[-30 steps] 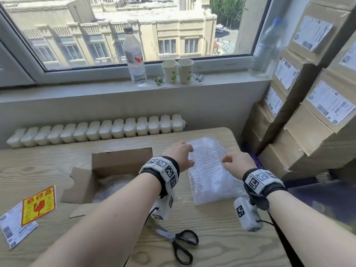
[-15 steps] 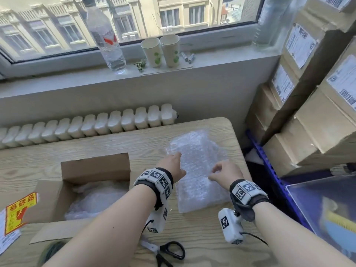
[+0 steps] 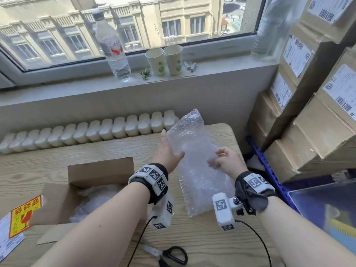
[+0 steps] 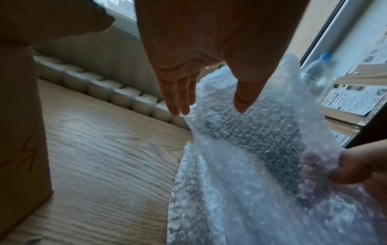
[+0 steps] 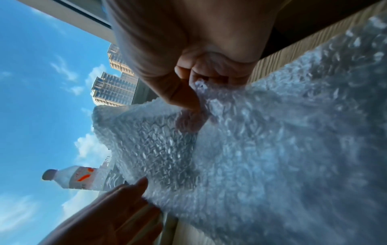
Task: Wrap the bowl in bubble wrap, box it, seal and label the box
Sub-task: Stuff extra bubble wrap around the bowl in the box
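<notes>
A clear bubble wrap sheet is raised off the wooden table, its lower end near the tabletop. My right hand pinches its right edge between thumb and fingers. My left hand lies along the left edge with straight fingers, thumb on the front face of the bubble wrap. To the left stands an open cardboard box with a white bubble-wrapped bundle inside. The bowl itself is not visible.
A red-and-yellow fragile sticker and a white shipping label lie at the table's left edge. Black-handled scissors lie near me. Labelled cartons are stacked at the right. A water bottle and two paper cups stand on the windowsill.
The bubble wrap lay flat on the table under both hands; now it is lifted upright, the right hand pinching its edge and the left hand raised along its side.
</notes>
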`<move>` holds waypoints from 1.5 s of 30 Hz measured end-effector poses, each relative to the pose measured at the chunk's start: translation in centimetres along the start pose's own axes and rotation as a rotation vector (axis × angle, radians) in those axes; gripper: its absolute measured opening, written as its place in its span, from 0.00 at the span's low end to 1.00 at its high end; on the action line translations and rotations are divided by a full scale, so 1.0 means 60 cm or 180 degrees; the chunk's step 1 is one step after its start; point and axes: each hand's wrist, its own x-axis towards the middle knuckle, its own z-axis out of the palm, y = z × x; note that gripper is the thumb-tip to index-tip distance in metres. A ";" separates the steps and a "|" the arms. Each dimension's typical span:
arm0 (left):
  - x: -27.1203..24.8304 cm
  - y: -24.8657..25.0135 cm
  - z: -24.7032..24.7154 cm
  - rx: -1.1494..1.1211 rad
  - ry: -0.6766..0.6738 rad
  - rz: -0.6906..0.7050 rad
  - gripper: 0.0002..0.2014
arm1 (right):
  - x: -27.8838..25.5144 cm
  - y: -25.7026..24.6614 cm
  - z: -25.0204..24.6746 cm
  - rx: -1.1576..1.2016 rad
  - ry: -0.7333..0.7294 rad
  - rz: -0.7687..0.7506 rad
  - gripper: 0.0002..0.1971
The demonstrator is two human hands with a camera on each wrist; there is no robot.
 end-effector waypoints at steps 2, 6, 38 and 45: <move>-0.012 0.006 -0.014 -0.0067 0.0118 0.0224 0.48 | -0.018 -0.018 -0.003 0.0100 0.0022 -0.0068 0.16; -0.042 0.025 -0.054 -0.0202 0.0461 0.0803 0.46 | -0.062 -0.055 -0.006 0.0089 -0.0056 -0.0301 0.15; -0.188 -0.197 -0.314 -0.1384 0.1715 0.0546 0.20 | -0.205 -0.142 0.191 -0.0164 -0.0580 -0.0743 0.06; -0.209 -0.272 -0.338 -0.1648 0.1560 0.0266 0.18 | -0.203 -0.144 0.253 -0.0099 -0.0580 -0.0841 0.02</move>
